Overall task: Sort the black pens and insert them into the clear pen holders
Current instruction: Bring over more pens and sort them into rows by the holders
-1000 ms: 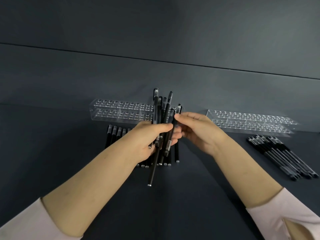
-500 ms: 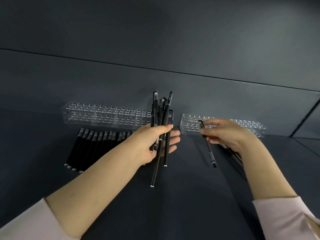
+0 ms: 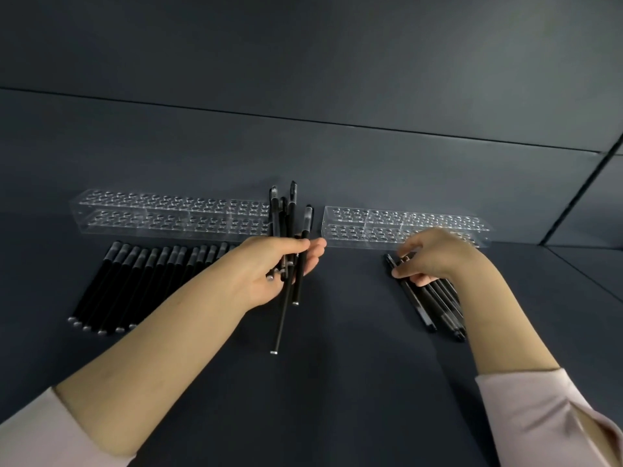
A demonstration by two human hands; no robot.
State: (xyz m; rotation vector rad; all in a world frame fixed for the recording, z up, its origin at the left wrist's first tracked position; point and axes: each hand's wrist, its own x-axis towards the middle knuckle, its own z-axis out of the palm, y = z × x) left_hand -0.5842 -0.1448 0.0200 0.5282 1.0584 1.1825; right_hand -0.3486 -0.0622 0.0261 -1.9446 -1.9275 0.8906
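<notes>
Left hand (image 3: 269,267) has its fingers clamped round a bunch of pens (image 3: 290,214), held upright between the left holder (image 3: 168,214) and right holder (image 3: 371,220). Right hand (image 3: 435,254) sits on the pile (image 3: 435,308) on the tabletop (image 3: 337,382), fingers curled, can't tell if they're actually pinching one.

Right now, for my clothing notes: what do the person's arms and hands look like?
The left hand and right hand are bare: no gloves, rings or watch visible. Forearms uncovered; above them, a pale pink fabric left sleeve and matching right sleeve.
</notes>
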